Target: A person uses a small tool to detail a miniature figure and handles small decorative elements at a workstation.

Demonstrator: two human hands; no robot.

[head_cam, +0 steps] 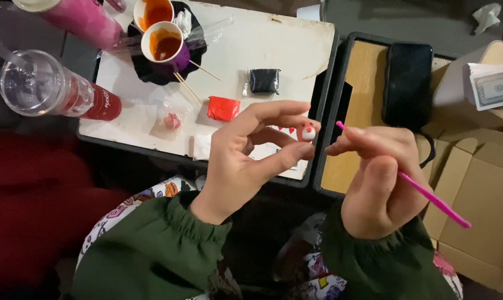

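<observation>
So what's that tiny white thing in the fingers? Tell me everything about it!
The small clay figure is a rounded white lump, soft-looking like modelling clay, with little red bits on top and tiny dark dots on its front. The left hand pinches it between thumb and forefinger, held up above the white tray. The tip of the pink stick in the right hand points at it from close by, not touching.

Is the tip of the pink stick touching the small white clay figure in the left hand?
Apart. The head view shows a clear gap between the pink stick tip and the clay figure, which the left hand pinches. The right hand holds the stick.
</observation>
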